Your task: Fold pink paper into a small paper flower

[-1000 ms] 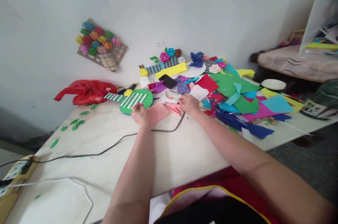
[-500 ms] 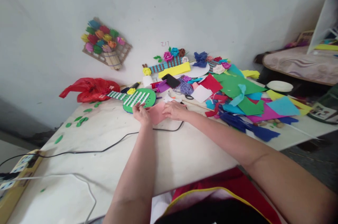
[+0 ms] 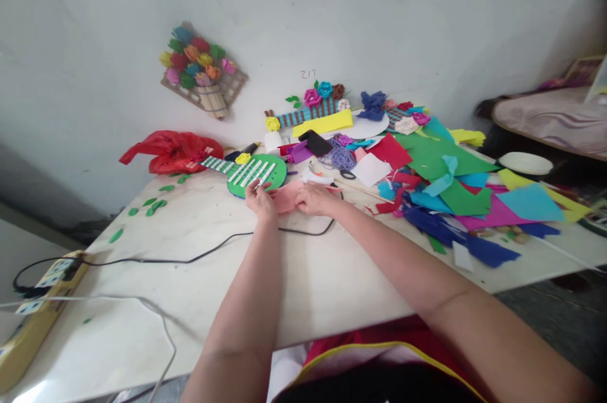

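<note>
Between my two hands a piece of salmon-pink crepe paper is held just above the table. My left hand is closed on its left edge, in front of a green guitar-shaped craft with white strips. My right hand pinches the paper's right side, fingers bent inward. A white glue gun lies right behind my right hand, partly hidden by it. Black-handled scissors and a thin wooden stick rest beyond it to the right.
Colored paper scraps cover the table's right side. A red plastic bag sits back left, near several green paper leaves. A black cable crosses from the power strip towards my hands. A phone lies at the back.
The view has shifted slightly, so the table's things sit a little further right in it. My hands keep hold of the pink paper in nearly the same pose.
</note>
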### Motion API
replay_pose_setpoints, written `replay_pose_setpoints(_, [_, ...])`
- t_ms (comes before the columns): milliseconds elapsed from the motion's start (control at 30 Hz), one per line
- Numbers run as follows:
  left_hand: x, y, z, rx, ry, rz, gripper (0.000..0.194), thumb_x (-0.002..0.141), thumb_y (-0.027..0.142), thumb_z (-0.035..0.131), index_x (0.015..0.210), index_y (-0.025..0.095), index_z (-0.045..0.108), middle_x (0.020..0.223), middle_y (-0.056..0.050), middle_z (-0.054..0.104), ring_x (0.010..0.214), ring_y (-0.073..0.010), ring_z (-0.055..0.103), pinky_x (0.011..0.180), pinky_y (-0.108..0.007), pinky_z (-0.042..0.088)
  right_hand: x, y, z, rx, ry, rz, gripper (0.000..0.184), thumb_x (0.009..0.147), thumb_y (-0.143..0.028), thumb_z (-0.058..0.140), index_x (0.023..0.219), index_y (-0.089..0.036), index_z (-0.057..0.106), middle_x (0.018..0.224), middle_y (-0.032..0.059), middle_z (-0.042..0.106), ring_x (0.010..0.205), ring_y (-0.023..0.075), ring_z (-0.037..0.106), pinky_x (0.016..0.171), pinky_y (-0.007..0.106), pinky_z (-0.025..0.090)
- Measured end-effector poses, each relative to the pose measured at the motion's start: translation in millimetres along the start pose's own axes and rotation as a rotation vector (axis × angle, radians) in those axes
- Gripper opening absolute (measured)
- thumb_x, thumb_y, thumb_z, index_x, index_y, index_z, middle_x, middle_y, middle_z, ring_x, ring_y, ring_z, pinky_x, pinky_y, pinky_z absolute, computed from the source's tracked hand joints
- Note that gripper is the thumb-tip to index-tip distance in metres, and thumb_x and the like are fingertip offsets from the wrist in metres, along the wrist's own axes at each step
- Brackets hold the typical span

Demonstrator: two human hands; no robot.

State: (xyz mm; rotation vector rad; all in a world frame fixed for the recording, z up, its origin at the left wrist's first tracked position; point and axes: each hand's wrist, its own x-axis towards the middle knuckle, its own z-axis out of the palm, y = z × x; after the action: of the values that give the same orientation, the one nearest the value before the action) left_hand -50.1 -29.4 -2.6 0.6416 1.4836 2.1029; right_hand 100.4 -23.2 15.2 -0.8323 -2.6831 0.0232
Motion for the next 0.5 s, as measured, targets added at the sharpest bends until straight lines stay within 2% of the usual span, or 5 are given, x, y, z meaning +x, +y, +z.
replay_pose_setpoints(67, [1, -1, 0.1, -0.010, -0.018, 0.018, 0.027, 0.068, 0.015, 0.041, 0.094, 0.016, 0.048, 0.071, -0.002, 0.062, 0.045, -0.0101, 0.056, 0.045, -0.020, 0.040, -1, 2, 2, 0.053, 0.049, 0.050, 0.025, 0.074, -0.014, 0.050, 0.082, -0.022, 0.073, 0.086, 0.0039, 0.071, 0.080, 0.0177, 0.061, 0.081, 0.029, 0.040])
replay_pose_setpoints(167, [1, -3, 0.7, -0.035, -0.061, 0.118, 0.022, 0.068, 0.020, 0.047, 0.088, 0.016, 0.052, 0.076, -0.004, 0.064, 0.067, -0.0149, 0.062, 0.056, -0.023, 0.044, -2, 9, 5, 0.171, 0.207, 0.138, 0.024, 0.076, -0.017, 0.050, 0.085, -0.022, 0.073, 0.090, 0.0038, 0.070, 0.085, 0.0171, 0.061, 0.076, 0.026, 0.043])
replay_pose_setpoints(233, [1, -4, 1.5, -0.042, -0.131, 0.232, 0.017, 0.069, 0.022, 0.048, 0.082, 0.017, 0.056, 0.080, -0.005, 0.065, 0.082, -0.0167, 0.062, 0.070, -0.027, 0.046, -2, 15, 5, 0.255, 0.335, 0.203, 0.023, 0.076, -0.019, 0.051, 0.086, -0.022, 0.072, 0.091, 0.0032, 0.070, 0.085, 0.0164, 0.061, 0.073, 0.025, 0.044])
replay_pose_setpoints(333, [-1, -7, 2.4, -0.003, -0.274, 0.357, 0.017, 0.071, 0.024, 0.049, 0.082, 0.017, 0.060, 0.087, -0.005, 0.066, 0.092, -0.0179, 0.059, 0.086, -0.031, 0.042, -2, 24, 5, 0.375, 0.463, 0.296, 0.020, 0.075, -0.020, 0.053, 0.081, -0.020, 0.072, 0.087, 0.0034, 0.070, 0.080, 0.0166, 0.062, 0.071, 0.026, 0.045])
replay_pose_setpoints(500, [-5, -8, 2.9, 0.057, -0.386, 0.382, 0.025, 0.068, 0.031, 0.061, 0.089, 0.018, 0.062, 0.095, -0.007, 0.065, 0.099, -0.0214, 0.057, 0.086, -0.033, 0.042, -2, 31, 2, 0.678, 0.586, 0.435, 0.013, 0.070, -0.021, 0.058, 0.074, -0.019, 0.071, 0.075, 0.0022, 0.069, 0.075, 0.0164, 0.062, 0.071, 0.028, 0.046])
